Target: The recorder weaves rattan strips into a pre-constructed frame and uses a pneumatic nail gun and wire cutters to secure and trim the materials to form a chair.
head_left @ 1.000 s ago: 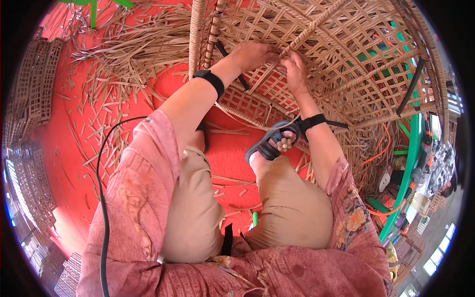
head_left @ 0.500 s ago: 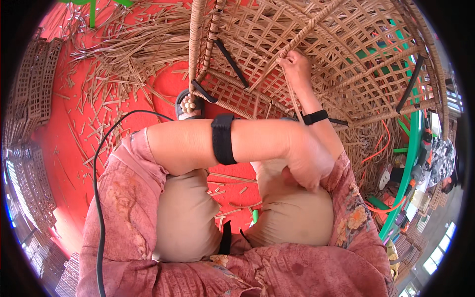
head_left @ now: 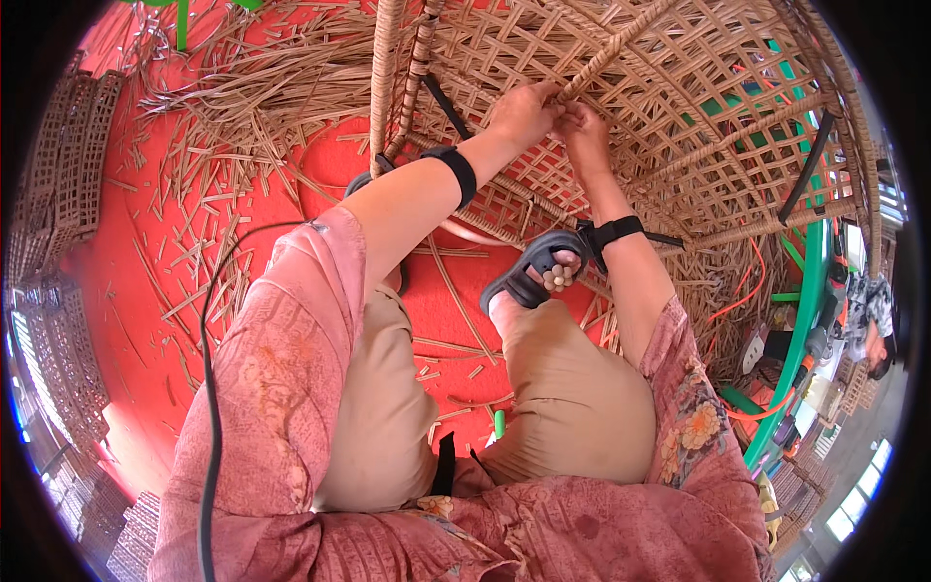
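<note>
The left hand [head_left: 525, 114], at the upper centre of the frame, has its fingers bent forward and its tips at the lower end of a wrapped rib [head_left: 621, 43]. The right hand [head_left: 588, 138] is just beside it, to its right, fingers curled inward and tips close to the left hand's at the same spot. The fingertips are partly hidden, so I cannot tell whether either hand pinches a strip there.

The rib belongs to the basket [head_left: 669, 109], a large, open-weave brown piece that fills the upper centre and upper right, its inside toward the camera. Black straps cross its corners, and each wrist wears a black band.

Below the hands, near the centre, is a dark sandal [head_left: 522, 279] with a beaded flower; tan trousers [head_left: 582, 403] and a pink shirt [head_left: 267, 388] fill the lower part. A long strip [head_left: 460, 303] runs across the red floor [head_left: 145, 320] between the legs.

At upper left lies a heap of loose cane [head_left: 291, 78]. Stacked woven panels [head_left: 73, 165] stand at the left edge. A black cable [head_left: 208, 427] curves over the shirt's left sleeve. On the right are an orange cord [head_left: 745, 293], a curved green edge [head_left: 793, 364] and another person in a patterned top [head_left: 863, 308].
</note>
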### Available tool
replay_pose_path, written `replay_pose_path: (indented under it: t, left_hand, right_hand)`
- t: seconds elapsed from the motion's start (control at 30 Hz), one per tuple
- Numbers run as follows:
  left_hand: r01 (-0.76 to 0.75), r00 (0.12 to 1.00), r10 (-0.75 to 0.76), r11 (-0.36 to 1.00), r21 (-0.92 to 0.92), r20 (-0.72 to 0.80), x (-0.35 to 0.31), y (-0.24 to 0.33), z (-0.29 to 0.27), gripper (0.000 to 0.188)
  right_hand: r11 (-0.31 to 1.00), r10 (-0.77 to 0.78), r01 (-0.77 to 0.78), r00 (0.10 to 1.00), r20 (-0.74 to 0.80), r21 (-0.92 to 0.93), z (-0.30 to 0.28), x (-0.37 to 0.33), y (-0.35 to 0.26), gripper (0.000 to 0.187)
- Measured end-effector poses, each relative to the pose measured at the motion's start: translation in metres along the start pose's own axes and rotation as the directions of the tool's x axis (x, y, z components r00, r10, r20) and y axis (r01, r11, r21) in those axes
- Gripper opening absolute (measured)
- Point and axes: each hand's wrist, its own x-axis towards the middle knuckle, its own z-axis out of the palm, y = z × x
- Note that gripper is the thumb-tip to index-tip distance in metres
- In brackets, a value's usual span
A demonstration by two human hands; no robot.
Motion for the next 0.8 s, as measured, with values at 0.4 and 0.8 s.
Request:
replay_pose_path:
  t: [0.4, 0.8]
  left_hand:
    - [0.095, 0.979, -0.091, 0.995, -0.012, 0.184, 0.012, -0.004, -0.009, 0.033]
    - [0.047, 0.996, -0.042, 0.996, -0.074, 0.076, 0.014, -0.014, -0.009, 0.032]
  right_hand:
    - [0.498, -0.480, 0.212, 0.875, -0.064, -0.841, 0.017, -0.025, -0.026, 0.011]
    - [0.996, -0.066, 0.078, 0.976, -0.206, 0.046, 0.040, -0.011, -0.012, 0.032]
